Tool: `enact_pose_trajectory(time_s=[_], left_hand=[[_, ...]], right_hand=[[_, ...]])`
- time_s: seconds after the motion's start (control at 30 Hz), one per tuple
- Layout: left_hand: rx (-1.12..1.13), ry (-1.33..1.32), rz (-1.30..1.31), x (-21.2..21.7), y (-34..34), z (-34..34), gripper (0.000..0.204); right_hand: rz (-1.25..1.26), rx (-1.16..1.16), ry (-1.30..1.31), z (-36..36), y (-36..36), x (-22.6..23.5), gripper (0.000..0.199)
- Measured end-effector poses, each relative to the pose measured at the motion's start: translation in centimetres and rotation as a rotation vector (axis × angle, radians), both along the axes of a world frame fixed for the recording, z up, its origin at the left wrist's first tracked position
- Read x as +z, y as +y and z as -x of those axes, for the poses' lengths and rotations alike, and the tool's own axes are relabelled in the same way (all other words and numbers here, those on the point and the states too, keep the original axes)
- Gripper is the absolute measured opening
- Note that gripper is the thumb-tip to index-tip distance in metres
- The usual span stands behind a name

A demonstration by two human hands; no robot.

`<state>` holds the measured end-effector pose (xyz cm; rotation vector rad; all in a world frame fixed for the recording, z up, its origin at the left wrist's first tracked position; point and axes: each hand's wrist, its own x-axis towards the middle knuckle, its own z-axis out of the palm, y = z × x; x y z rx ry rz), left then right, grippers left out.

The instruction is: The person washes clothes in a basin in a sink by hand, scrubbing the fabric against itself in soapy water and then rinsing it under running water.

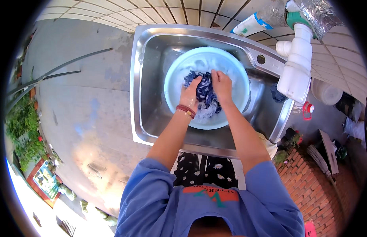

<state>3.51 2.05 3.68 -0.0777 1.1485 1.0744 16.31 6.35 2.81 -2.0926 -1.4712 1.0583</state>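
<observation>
A light-blue basin of sudsy water stands inside a stainless steel sink. Over it, both hands grip a dark navy cloth with a pale pattern, wet and bunched up. My left hand, below a reddish beaded bracelet, has its thumb and fingers closed on the left side of the cloth. On the other side my right hand is curled shut at the cloth's upper right edge. White foam lies around the lower part of the cloth. Its underside is hidden.
White plastic pipes and a foil-wrapped section jut out by the sink's right rear corner. A dark bundle lies at the sink's right end. Tiled wall runs behind. A red-handled bottle and a white bucket stand at right.
</observation>
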Motion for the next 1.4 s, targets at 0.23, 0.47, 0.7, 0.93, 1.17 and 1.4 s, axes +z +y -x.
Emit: enact_pose_trajectory(time_s=[0.23,0.47,0.7,0.93,1.17,1.4], left_hand=[[-0.191,0.600,0.167,-0.6,0.7,3.4,0.070],[-0.203,0.361,0.242,0.0,3.3,1.6,0.077],[-0.056,-0.128,0.012,2.4,1.3,-0.4,0.047],[-0.024,0.181,-0.022,0.2,-0.3,2.4,0.070],[-0.211,0.653,-0.117,-2.2,0.7,1.9,0.073],[-0.088,-0.250,0.007,0.1,2.6,1.5,0.070]], right_hand=[[0.203,0.784,-0.151,-3.6,-4.1,-2.5,0.046],[-0.212,0.241,0.101,1.0,-2.1,3.3,0.011],[-0.361,0.198,0.201,3.9,-6.1,5.6,0.010],[-0.186,0.133,-0.103,-2.7,-1.7,-2.0,0.029],[-0.011,0.728,-0.327,-3.1,-2.9,-3.0,0.039],[-0.286,0.363,0.203,1.5,-5.6,7.4,0.011]])
